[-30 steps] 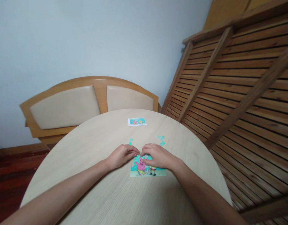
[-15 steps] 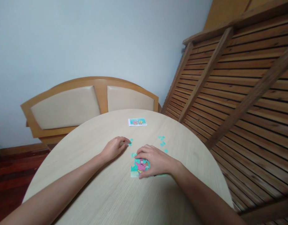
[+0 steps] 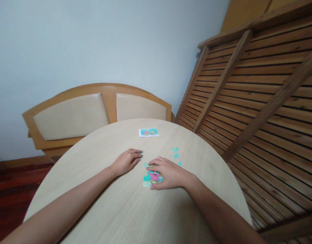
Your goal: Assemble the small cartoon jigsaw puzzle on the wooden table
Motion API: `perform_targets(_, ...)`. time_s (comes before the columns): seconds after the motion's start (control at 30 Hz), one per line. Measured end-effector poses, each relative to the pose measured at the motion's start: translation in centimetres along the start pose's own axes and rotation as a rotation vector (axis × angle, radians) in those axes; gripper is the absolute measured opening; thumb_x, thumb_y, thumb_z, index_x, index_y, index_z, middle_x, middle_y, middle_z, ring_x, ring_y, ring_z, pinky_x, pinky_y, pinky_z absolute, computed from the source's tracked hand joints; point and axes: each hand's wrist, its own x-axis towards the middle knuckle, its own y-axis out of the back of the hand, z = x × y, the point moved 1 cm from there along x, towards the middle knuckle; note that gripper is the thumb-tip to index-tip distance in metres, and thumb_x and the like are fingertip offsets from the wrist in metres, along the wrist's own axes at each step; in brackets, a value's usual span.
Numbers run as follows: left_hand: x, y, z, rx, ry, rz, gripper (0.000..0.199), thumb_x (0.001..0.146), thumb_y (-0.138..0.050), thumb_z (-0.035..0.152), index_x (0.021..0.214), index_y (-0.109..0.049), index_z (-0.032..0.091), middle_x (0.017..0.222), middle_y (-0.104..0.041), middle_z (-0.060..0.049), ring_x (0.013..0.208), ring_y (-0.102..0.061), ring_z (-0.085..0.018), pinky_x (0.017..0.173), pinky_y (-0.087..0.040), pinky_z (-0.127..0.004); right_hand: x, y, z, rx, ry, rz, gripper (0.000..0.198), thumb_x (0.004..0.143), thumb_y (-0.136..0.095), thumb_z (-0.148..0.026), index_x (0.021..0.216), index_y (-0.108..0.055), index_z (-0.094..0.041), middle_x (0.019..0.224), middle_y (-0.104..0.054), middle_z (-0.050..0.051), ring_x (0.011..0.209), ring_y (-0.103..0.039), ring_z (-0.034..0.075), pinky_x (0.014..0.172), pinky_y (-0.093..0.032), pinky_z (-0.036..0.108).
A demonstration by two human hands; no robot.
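A partly assembled jigsaw puzzle (image 3: 147, 183) with a pink cartoon starfish on a green ground lies flat on the table. My right hand (image 3: 167, 173) spans it, thumb along the near edge and fingers at the far edge, covering most of its right side. To the left and a little farther off, my left hand (image 3: 127, 161) rests palm down with its fingers stretched out. Its fingertips lie on small green puzzle pieces (image 3: 143, 151), which they mostly hide.
Several loose green pieces (image 3: 175, 153) lie beyond my right hand. A picture card (image 3: 149, 132) showing cartoon figures sits near the far edge of the round wooden table (image 3: 115, 210). Behind stands a padded headboard (image 3: 71, 117); a slatted wooden frame (image 3: 260, 101) leans at the right.
The puzzle has slid slightly away from me together with my right hand. My left fingers have flattened from a bent, pinching shape and now cover more of the small pieces.
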Motion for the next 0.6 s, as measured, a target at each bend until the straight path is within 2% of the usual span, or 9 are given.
perform_targets(0.23, 0.0, 0.8, 1.0, 0.002, -0.009, -0.022, 0.019, 0.096, -0.056, 0.025, 0.099, -0.074, 0.021, 0.107, -0.073, -0.007, 0.102, -0.064, -0.023, 0.094, -0.048, -0.036, -0.2, 0.0, 0.9, 0.017, -0.024, 0.015, 0.066, 0.077, -0.075, -0.055, 0.132, -0.062, -0.022, 0.133, -0.062, 0.011, 0.123, -0.054, 0.027, 0.108, -0.039, 0.041)
perform_targets(0.37, 0.2, 0.9, 1.4, -0.038, 0.040, -0.054, 0.015, 0.092, -0.058, 0.021, 0.090, -0.073, 0.020, 0.098, -0.074, -0.005, 0.095, -0.064, -0.022, 0.089, -0.048, -0.033, -0.2, -0.1, 1.2, 0.021, -0.037, 0.018, 0.066, 0.077, -0.074, -0.057, 0.132, -0.062, -0.021, 0.133, -0.062, 0.011, 0.123, -0.054, 0.027, 0.107, -0.039, 0.041)
perform_targets(0.6, 0.0, 0.7, 2.1, -0.202, 0.163, -0.108, 0.017, 0.086, -0.063, 0.022, 0.099, -0.073, 0.019, 0.093, -0.073, -0.005, 0.089, -0.064, -0.021, 0.085, -0.048, -0.031, -0.3, -0.1, 1.3, 0.019, -0.046, 0.016, 0.066, 0.077, -0.074, -0.057, 0.131, -0.063, -0.021, 0.133, -0.062, 0.010, 0.122, -0.054, 0.028, 0.107, -0.039, 0.041)
